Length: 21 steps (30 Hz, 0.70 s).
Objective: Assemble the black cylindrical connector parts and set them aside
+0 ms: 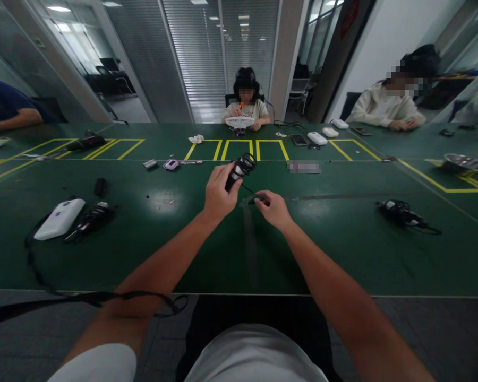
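Note:
In the head view my left hand (221, 193) grips a black handheld device with a pale label (237, 171), held tilted above the green table. Black cable (247, 162) is coiled round its upper end. One strand runs from there to my right hand (273, 208), whose thumb and fingers pinch the cable near a small dark end piece (252, 201). The device's exact kind is unclear. A similar cable-wrapped device (91, 218) lies at the left beside a white power bank (60, 218), and another one (406, 215) lies at the right.
On the green table (322, 254) are yellow tape outlines, a small black block (100, 187), a purple-and-white gadget (171, 164) and a phone (298, 140). A black strap (63, 303) crosses my left forearm. Several people sit around; one opposite holds a white, basket-like object (239, 122).

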Tool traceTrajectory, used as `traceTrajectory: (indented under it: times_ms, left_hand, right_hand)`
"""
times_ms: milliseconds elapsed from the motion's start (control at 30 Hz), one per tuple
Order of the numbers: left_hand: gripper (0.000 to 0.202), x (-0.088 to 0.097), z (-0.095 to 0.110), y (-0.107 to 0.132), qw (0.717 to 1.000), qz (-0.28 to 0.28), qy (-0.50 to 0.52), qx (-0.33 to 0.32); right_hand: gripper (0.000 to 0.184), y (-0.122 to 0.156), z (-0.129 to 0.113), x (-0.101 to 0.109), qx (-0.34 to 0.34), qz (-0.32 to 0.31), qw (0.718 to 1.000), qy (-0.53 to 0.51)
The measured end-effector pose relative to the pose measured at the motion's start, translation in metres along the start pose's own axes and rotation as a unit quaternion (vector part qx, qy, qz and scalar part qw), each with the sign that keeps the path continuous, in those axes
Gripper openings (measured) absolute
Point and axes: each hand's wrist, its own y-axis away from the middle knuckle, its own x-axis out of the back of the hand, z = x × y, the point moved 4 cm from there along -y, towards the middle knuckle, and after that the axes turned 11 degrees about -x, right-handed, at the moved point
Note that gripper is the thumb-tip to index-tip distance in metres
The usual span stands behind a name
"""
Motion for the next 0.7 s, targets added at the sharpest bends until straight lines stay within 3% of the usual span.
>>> traceTrajectory:
  times_ms: [133, 267, 500, 700]
  left_hand:
    - [0.038, -0.037, 0.004, 0.026, 0.998, -0.032, 0.057, -0.001]
    - [0.038, -0.06, -0.002, 0.053, 0.993, -0.084, 0.087, 0.006]
    - [0.039, -0.061, -0.012, 0.07, 0.988, -0.119, 0.092, 0.014]
    - [0.039, -0.061, -0.01, 0.07, 0.983, -0.146, 0.108, 0.001]
  right_hand:
    - [0.031, -0.012, 0.034, 0.021, -0.104, 0.051, 0.983, -0.144]
    - [0.033, -0.02, 0.043, 0.036, -0.081, 0.08, 0.976, -0.185]
    - [0.029, -0.011, 0.031, 0.031, 0.035, 0.06, 0.996, -0.063]
    - [0.036, -0.011, 0.034, 0.027, 0.026, 0.012, 0.993, -0.114]
